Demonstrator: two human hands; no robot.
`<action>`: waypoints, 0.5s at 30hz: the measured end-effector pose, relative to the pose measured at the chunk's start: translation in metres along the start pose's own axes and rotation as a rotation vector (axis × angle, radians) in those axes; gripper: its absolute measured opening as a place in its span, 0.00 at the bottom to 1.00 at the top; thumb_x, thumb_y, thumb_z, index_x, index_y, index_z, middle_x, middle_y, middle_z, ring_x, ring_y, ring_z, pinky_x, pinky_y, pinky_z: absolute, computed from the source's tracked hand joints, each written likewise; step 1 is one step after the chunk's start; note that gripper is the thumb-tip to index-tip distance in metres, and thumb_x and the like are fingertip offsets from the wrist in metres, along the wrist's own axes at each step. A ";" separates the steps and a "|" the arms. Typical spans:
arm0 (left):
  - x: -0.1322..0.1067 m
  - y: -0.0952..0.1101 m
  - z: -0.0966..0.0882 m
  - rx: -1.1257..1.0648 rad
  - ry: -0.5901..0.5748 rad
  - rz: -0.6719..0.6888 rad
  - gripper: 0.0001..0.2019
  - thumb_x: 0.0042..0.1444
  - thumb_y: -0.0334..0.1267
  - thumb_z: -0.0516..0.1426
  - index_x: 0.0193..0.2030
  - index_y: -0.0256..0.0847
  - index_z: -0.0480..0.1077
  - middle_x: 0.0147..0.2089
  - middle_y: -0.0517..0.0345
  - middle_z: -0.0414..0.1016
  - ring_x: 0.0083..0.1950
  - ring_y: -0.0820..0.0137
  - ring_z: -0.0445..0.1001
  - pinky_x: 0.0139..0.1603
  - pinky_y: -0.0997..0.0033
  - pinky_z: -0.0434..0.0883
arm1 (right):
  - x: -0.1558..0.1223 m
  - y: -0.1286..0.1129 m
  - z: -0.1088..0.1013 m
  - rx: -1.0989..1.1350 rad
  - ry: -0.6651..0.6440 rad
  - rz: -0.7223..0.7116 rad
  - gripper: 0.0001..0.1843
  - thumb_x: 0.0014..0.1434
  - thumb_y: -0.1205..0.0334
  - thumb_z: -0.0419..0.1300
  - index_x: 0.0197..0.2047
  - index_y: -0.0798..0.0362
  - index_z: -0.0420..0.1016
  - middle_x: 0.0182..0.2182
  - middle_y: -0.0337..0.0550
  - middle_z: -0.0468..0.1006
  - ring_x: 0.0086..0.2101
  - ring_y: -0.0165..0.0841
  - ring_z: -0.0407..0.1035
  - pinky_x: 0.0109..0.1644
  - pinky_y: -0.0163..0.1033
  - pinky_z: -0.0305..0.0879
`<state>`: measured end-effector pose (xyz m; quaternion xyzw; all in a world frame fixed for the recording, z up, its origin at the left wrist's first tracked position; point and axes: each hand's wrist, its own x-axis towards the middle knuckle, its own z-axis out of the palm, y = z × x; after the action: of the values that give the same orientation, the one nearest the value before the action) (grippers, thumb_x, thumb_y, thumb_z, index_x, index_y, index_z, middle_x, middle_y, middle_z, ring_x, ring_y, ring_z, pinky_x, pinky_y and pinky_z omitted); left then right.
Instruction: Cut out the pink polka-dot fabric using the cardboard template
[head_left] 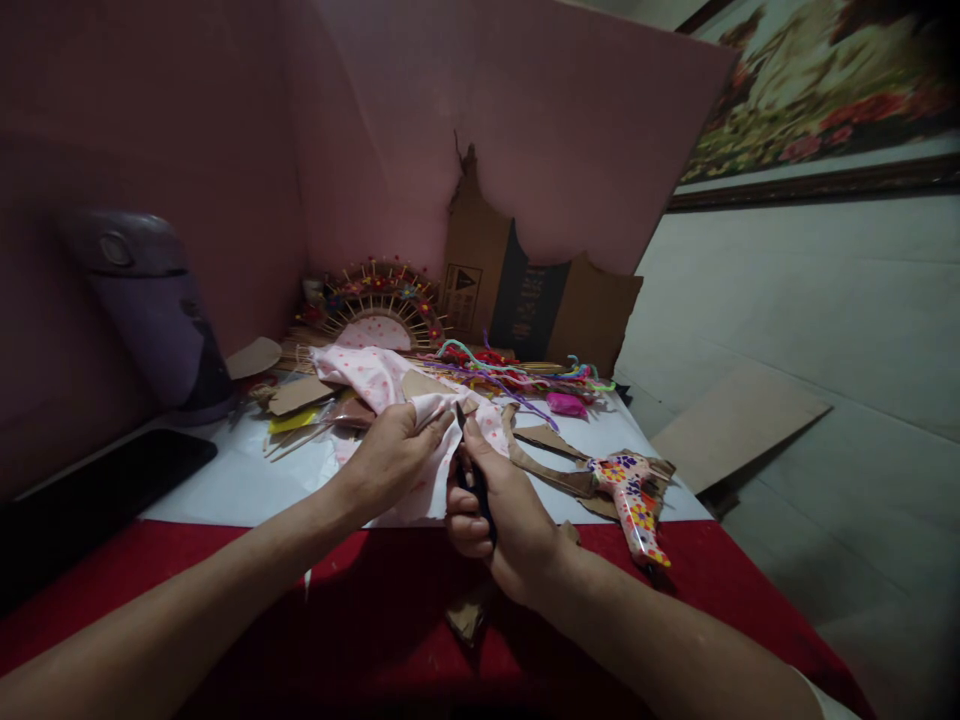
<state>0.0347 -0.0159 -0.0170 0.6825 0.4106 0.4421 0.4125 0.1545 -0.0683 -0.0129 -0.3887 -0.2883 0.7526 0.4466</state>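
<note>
My left hand (390, 455) pinches a fold of pink fabric with small dots (371, 375) that lies across the white sheet. My right hand (491, 515) grips black-handled scissors (474, 480), their blades pointing up at the fabric edge by my left fingertips. A round cardboard piece (420, 384) sits partly under the fabric. Both forearms reach in over the red tablecloth (360, 610).
A flower-patterned glue gun (634, 500) lies right of my hand beside cardboard strips (551, 465). Coloured pipe cleaners (517, 370), a stick fan ornament (379, 300) and cardboard boxes (540, 300) stand behind. A purple bottle (150, 310) and a black phone (97, 495) are at left.
</note>
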 end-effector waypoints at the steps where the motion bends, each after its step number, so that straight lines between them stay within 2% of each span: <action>1: 0.000 0.000 0.000 0.000 0.001 -0.002 0.14 0.53 0.47 0.53 0.26 0.38 0.66 0.21 0.64 0.64 0.21 0.76 0.58 0.19 0.78 0.56 | 0.000 0.000 0.000 0.001 0.001 0.001 0.27 0.49 0.35 0.56 0.25 0.51 0.56 0.13 0.26 0.52 0.11 0.17 0.39 0.15 0.25 0.30; 15: 0.002 -0.002 -0.001 0.026 -0.003 0.021 0.15 0.54 0.47 0.52 0.27 0.37 0.67 0.22 0.63 0.64 0.23 0.76 0.58 0.20 0.78 0.57 | 0.002 0.002 -0.002 0.020 -0.001 0.011 0.26 0.50 0.36 0.57 0.26 0.51 0.57 0.13 0.26 0.54 0.11 0.17 0.40 0.14 0.25 0.31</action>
<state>0.0343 -0.0131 -0.0186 0.6927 0.4085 0.4400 0.3997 0.1551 -0.0670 -0.0164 -0.3853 -0.2788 0.7580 0.4463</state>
